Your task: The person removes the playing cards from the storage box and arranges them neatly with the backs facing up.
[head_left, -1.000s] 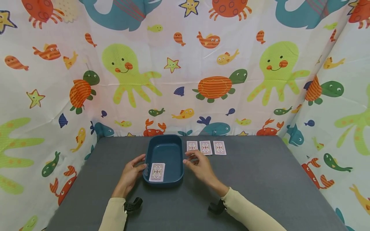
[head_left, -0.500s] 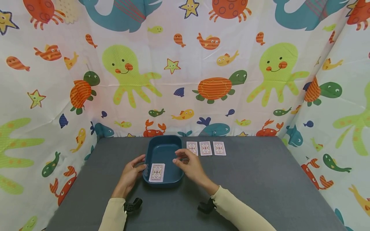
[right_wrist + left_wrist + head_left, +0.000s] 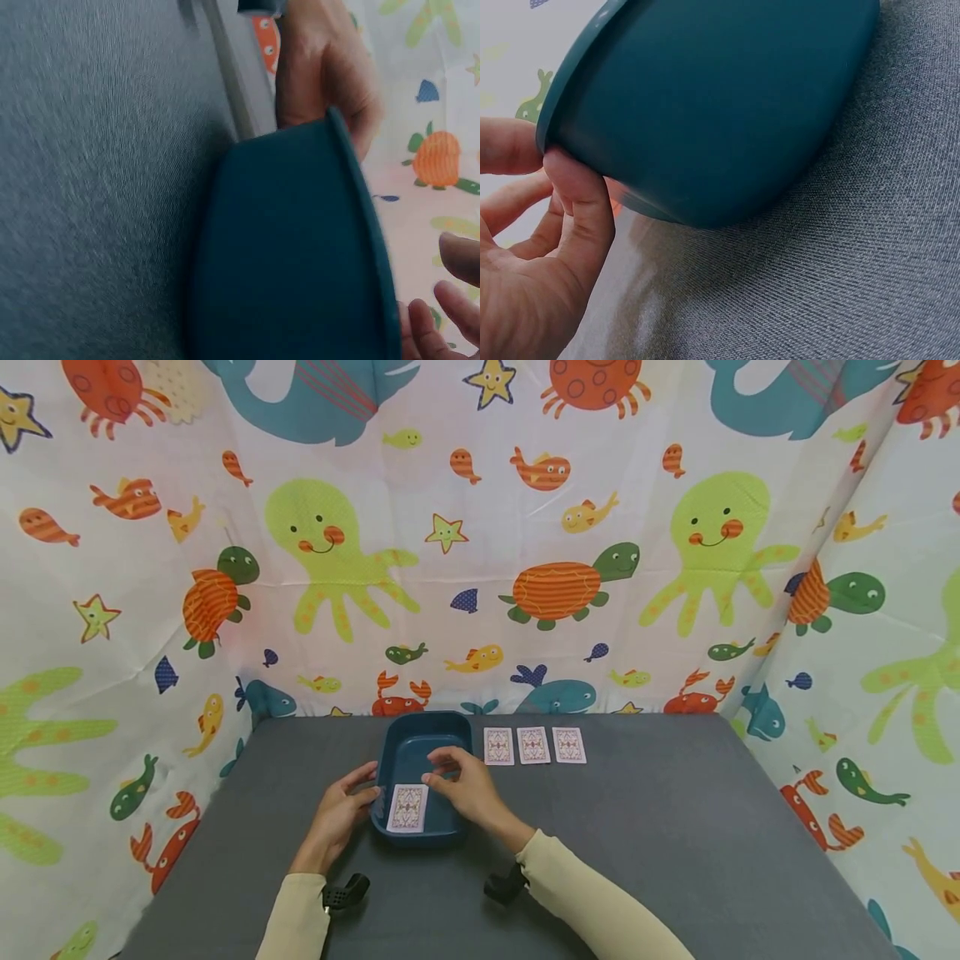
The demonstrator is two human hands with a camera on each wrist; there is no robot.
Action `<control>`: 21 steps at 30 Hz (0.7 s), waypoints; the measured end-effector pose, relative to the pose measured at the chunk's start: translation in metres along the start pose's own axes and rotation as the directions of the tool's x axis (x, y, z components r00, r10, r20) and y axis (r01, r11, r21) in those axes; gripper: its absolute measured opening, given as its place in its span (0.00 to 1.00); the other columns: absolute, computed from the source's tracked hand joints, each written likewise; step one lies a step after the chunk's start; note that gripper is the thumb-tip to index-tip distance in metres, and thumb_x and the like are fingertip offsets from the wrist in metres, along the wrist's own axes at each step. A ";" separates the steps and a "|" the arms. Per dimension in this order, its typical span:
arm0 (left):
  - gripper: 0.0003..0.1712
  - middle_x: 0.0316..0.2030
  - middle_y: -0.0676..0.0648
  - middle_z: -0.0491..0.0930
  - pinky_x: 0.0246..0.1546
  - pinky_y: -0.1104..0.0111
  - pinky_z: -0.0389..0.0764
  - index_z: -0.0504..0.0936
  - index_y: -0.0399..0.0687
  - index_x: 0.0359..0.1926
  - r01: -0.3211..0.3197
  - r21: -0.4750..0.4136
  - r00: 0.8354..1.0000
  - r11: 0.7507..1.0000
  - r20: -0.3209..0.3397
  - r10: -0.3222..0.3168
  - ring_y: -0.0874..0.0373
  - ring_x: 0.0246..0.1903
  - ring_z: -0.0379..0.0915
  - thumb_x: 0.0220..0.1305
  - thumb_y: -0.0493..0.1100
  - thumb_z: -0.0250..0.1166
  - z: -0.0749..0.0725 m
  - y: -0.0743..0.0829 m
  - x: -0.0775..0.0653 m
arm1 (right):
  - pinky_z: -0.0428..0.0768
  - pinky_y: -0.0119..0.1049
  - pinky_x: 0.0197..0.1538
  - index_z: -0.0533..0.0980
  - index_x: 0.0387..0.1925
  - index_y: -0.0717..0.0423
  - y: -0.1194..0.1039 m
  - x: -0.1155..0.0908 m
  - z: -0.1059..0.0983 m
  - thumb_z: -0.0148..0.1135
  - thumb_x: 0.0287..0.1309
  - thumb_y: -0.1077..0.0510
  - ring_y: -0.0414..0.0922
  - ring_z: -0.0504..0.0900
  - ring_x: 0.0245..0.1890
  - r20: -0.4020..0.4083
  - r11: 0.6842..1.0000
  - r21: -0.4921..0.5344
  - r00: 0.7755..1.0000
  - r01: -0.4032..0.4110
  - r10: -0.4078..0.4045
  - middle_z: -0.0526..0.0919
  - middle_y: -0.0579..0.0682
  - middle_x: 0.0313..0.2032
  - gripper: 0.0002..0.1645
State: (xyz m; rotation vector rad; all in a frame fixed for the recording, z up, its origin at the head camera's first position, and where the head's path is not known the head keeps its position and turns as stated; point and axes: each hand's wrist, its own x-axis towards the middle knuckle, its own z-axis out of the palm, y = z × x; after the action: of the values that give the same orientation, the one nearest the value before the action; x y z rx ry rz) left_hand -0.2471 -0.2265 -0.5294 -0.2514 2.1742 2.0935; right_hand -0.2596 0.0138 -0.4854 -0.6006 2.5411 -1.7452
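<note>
A dark blue tray (image 3: 441,760) with rounded corners sits on the grey table. One patterned playing card (image 3: 407,808), or a small stack, lies face down at its near left. My left hand (image 3: 335,818) pinches the tray's left rim; in the left wrist view, the thumb of this hand (image 3: 547,247) presses just under the rim. My right hand (image 3: 468,789) hovers over the tray's right half, fingers loosely bent, fingertips close to the card but with a gap. Nothing shows between those fingers. In the right wrist view, part of the right hand (image 3: 431,337) appears beyond the tray wall.
Three face-down cards, a left card (image 3: 498,747), a middle card (image 3: 534,745) and a right card (image 3: 569,745), lie in a row right of the tray near the back edge. A curtain (image 3: 450,593) printed with sea animals hangs behind and beside the grey table (image 3: 637,827).
My right hand has moved left, from beside the tray's right rim to over its inside. My left hand, the tray and the cards stay where they were.
</note>
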 end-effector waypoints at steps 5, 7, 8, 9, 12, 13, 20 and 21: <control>0.30 0.66 0.42 0.64 0.45 0.68 0.77 0.66 0.49 0.71 -0.004 0.003 1.000 1.000 0.003 0.004 0.50 0.56 0.72 0.70 0.36 0.57 -0.001 0.000 0.001 | 0.80 0.38 0.47 0.80 0.51 0.50 -0.003 0.010 0.007 0.69 0.58 0.51 0.50 0.83 0.47 0.033 0.995 -0.085 0.998 -0.047 0.050 0.83 0.51 0.49 0.19; 0.30 0.66 0.42 0.65 0.45 0.68 0.77 0.66 0.50 0.70 -0.002 0.002 1.000 1.000 0.000 0.002 0.51 0.55 0.72 0.69 0.36 0.57 -0.001 0.000 0.002 | 0.80 0.39 0.48 0.80 0.51 0.51 -0.005 0.014 0.010 0.69 0.58 0.51 0.52 0.82 0.48 0.050 0.993 -0.101 0.997 -0.055 0.061 0.83 0.50 0.49 0.20; 0.30 0.66 0.42 0.65 0.45 0.68 0.78 0.66 0.50 0.70 -0.002 0.002 1.000 1.000 -0.001 0.002 0.51 0.54 0.72 0.69 0.36 0.58 -0.001 0.001 0.002 | 0.79 0.39 0.48 0.80 0.50 0.50 -0.006 0.016 0.011 0.69 0.58 0.51 0.52 0.82 0.49 0.056 0.992 -0.107 0.996 -0.062 0.068 0.83 0.49 0.48 0.19; 0.30 0.66 0.42 0.65 0.45 0.68 0.77 0.66 0.50 0.71 -0.004 0.008 1.000 1.000 0.001 0.004 0.51 0.54 0.72 0.69 0.37 0.58 -0.001 0.001 0.002 | 0.80 0.39 0.49 0.80 0.51 0.50 -0.006 0.018 0.013 0.70 0.58 0.51 0.52 0.82 0.49 0.061 0.992 -0.111 0.995 -0.068 0.075 0.83 0.48 0.48 0.19; 0.30 0.66 0.43 0.66 0.45 0.68 0.77 0.67 0.51 0.70 0.005 0.016 1.000 1.000 -0.006 -0.005 0.51 0.54 0.71 0.68 0.37 0.58 -0.001 0.002 0.002 | 0.80 0.38 0.49 0.80 0.50 0.49 -0.005 0.022 0.019 0.70 0.57 0.52 0.51 0.82 0.50 0.063 0.988 -0.122 0.992 -0.098 0.107 0.83 0.48 0.49 0.19; 0.30 0.66 0.44 0.66 0.46 0.67 0.77 0.67 0.51 0.70 0.007 0.020 1.000 1.000 -0.005 -0.007 0.51 0.54 0.71 0.69 0.37 0.58 -0.001 0.002 0.001 | 0.80 0.38 0.49 0.80 0.50 0.49 -0.004 0.023 0.021 0.70 0.57 0.52 0.51 0.82 0.50 0.063 0.986 -0.127 0.991 -0.112 0.121 0.83 0.48 0.49 0.19; 0.32 0.66 0.43 0.66 0.48 0.65 0.74 0.67 0.51 0.70 0.000 0.020 1.000 1.000 0.012 0.000 0.57 0.50 0.72 0.66 0.38 0.63 -0.001 0.000 -0.001 | 0.80 0.41 0.48 0.80 0.50 0.55 0.007 0.030 0.032 0.73 0.53 0.52 0.46 0.81 0.45 0.048 0.967 -0.203 0.985 -0.154 0.167 0.84 0.55 0.49 0.22; 0.33 0.66 0.43 0.66 0.48 0.65 0.74 0.66 0.50 0.70 -0.003 0.021 1.000 1.000 0.018 0.002 0.58 0.49 0.73 0.65 0.37 0.63 -0.002 0.000 -0.001 | 0.80 0.41 0.48 0.81 0.50 0.55 0.008 0.031 0.033 0.73 0.53 0.52 0.45 0.81 0.44 0.046 0.963 -0.219 0.984 -0.159 0.173 0.84 0.55 0.49 0.23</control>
State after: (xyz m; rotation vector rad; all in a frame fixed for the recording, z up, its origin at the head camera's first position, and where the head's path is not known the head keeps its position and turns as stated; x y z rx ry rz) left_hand -0.2460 -0.2280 -0.5293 -0.2273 2.1867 2.0648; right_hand -0.2839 -0.0232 -0.4983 -0.4244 2.6668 -1.3894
